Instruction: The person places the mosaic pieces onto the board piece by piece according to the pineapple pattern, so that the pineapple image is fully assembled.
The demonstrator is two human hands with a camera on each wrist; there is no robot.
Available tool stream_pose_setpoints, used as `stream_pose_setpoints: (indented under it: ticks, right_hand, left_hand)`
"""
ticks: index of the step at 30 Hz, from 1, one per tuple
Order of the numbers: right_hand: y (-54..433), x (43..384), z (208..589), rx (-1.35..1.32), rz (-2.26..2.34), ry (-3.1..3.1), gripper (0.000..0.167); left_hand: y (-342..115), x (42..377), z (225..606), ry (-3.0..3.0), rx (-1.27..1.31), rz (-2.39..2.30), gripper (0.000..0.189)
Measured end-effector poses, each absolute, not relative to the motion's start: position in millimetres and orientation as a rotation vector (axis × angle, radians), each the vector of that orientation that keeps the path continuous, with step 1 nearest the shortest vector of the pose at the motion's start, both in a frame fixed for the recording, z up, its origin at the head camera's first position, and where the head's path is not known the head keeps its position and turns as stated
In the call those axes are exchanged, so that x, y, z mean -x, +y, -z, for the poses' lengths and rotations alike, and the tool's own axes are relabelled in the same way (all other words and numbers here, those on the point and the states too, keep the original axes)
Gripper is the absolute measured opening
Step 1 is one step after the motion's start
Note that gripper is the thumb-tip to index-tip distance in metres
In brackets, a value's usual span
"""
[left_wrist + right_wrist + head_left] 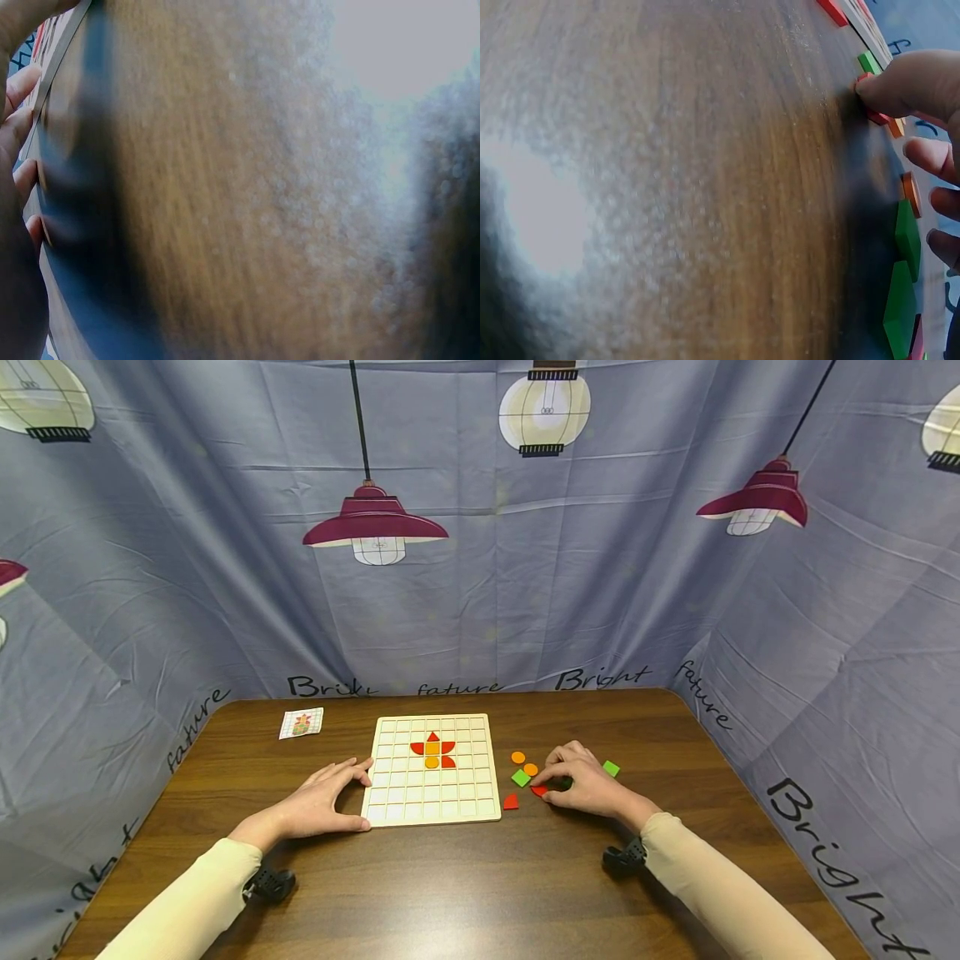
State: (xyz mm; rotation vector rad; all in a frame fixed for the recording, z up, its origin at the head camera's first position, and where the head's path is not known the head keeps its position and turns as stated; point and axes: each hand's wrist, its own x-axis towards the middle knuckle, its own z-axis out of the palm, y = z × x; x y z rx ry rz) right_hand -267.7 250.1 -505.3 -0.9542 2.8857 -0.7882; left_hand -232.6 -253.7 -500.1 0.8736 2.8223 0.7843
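Note:
A pale wooden grid board [468, 793] lies on the table. On it, a red triangle [432, 737], an orange square [432, 748], an orange disc [431, 762] and several red quarter-circle tiles [448, 762] form a small figure. My left hand [318, 802] rests at the board's left side, thumb at the near corner and fingertips against the edge, spread wide. Right of the board, my right hand [588, 785] pinches a red tile [538, 791] between thumb and fingers; its shape is partly hidden. Beside that hand lie orange discs [518, 757], a green square tile [521, 778] and a red quarter-circle tile [511, 802].
A card [302, 723] printed with a coloured figure on a grid lies at the table's back left. Another green tile [611, 768] sits beyond my right hand, with more green tiles [900, 309] under its fingers. Grey-blue curtains [480, 610] hang behind the table [420, 893].

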Motion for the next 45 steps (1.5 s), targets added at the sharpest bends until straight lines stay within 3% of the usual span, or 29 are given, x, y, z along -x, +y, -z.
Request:
stream_pose_setpoints:
  ticks: [5, 11, 15, 20, 25, 35, 45]
  right_hand:
    - [252, 268, 504, 0.988, 0.753, 2.96, 0.018]
    - [255, 266, 504, 0.991, 0.7, 3.018, 0.027]
    - [257, 264, 504, 1.002, 0.718, 2.994, 0.018]
    - [256, 263, 505, 0.989, 0.712, 2.951, 0.029]
    - [254, 262, 507, 0.994, 0.745, 2.946, 0.019]
    - [255, 256, 509, 0.923, 0.819, 2.944, 0.024]
    - [252, 254, 511, 0.977, 0.811, 2.962, 0.019]
  left_hand:
    - [-254, 233, 500, 2.819, -0.873, -0.787, 0.057]
    - [-254, 234, 501, 2.819, -0.878, -0.785, 0.057]
    - [-253, 235, 501, 2.825, -0.874, -0.78, 0.058]
    - [-253, 235, 499, 2.83, -0.862, -0.78, 0.057]
    - [-253, 234, 499, 2.822, -0.863, -0.781, 0.058]
    - [-253, 233, 499, 2.818, -0.865, -0.788, 0.057]
    - [-252, 232, 498, 2.814, -0.857, -0.794, 0.057]
